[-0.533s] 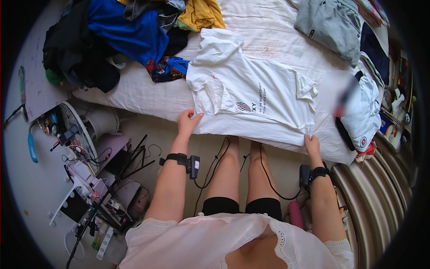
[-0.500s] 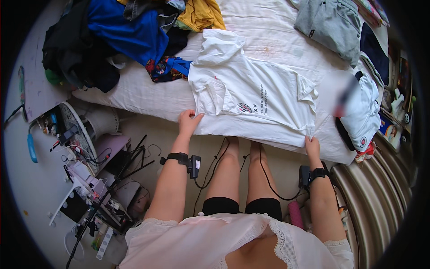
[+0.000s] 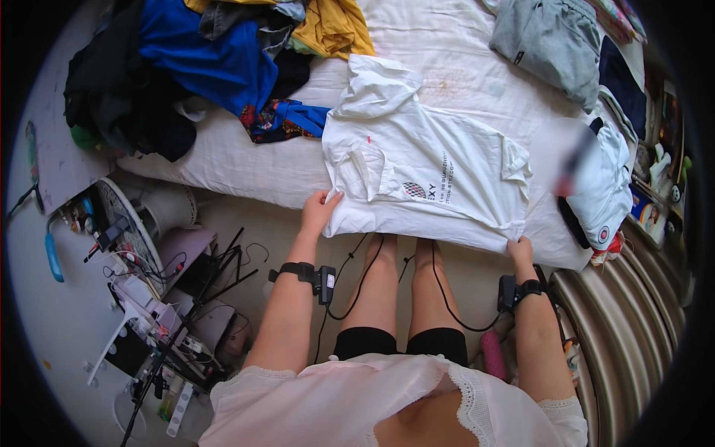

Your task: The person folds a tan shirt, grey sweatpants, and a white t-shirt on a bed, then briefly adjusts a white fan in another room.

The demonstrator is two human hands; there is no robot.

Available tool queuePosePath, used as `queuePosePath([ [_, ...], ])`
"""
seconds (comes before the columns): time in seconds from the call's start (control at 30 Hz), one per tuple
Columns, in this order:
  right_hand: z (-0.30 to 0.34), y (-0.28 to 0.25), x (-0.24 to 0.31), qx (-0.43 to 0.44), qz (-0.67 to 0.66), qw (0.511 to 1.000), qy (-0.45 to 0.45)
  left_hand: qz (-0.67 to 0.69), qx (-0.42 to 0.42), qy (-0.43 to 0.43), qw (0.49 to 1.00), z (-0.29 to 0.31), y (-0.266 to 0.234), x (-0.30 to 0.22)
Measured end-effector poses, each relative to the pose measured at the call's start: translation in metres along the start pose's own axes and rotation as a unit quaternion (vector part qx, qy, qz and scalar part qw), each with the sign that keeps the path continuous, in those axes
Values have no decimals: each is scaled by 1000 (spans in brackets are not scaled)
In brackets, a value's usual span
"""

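A white T-shirt (image 3: 454, 145) with a small dark print lies spread sideways on the bed, its neck opening toward the left. One sleeve points to the far side, and the near side is folded over along the mattress edge. My left hand (image 3: 319, 212) pinches the shirt's near left corner by the shoulder. At the near right corner, by the hem, my right hand (image 3: 520, 251) has its fingers closed on the cloth. Both hands hang just off the bed's near edge, with the fabric stretched between them.
A heap of blue (image 3: 212, 56), black and yellow clothes sits at the bed's far left. Folded grey trousers (image 3: 547, 45) and a white garment (image 3: 607, 182) lie on the right. A fan (image 3: 141, 216), tripod and cables crowd the floor at left. Cords run from both wrist straps.
My left hand has shifted slightly right and down with its corner of the T-shirt. The collar end has slid nearer to me and right; my right hand has dropped a little, still gripping.
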State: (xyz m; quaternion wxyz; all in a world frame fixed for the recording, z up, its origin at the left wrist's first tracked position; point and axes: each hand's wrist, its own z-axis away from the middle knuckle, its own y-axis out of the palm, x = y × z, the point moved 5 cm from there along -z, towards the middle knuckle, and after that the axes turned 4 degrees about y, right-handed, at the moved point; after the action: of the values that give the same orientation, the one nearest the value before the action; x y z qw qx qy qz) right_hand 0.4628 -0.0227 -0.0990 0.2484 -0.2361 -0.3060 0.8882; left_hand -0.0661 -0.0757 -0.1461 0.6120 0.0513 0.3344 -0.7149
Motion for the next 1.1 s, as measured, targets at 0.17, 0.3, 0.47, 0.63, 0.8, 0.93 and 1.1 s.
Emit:
queuePosePath([
  [0.17, -12, -3, 0, -17, -39, 999, 0, 281, -14, 29, 959, -24, -6, -61],
  [0.3, -12, -28, 32, -176, -109, 972, -111, 232, -7, 72, 970, -41, -5, -79],
  [0.47, -12, -53, 93, -202, -172, 945, -191, -130, -415, 181, 882, -27, -30, -79],
  [0.63, -10, -56, 140, 102, -409, 907, -28, 123, -85, 39, 988, -31, 17, -91],
  [0.8, -28, -73, 152, 141, -510, 848, 20, -52, -9, 59, 997, -16, 78, -117],
  [0.93, -56, -92, 147, 221, -709, 669, -1, 64, -49, 107, 991, -15, 97, -126],
  [1.1, -68, -121, 136, 93, -687, 717, -70, -159, -468, 232, 838, 22, 71, -140],
])
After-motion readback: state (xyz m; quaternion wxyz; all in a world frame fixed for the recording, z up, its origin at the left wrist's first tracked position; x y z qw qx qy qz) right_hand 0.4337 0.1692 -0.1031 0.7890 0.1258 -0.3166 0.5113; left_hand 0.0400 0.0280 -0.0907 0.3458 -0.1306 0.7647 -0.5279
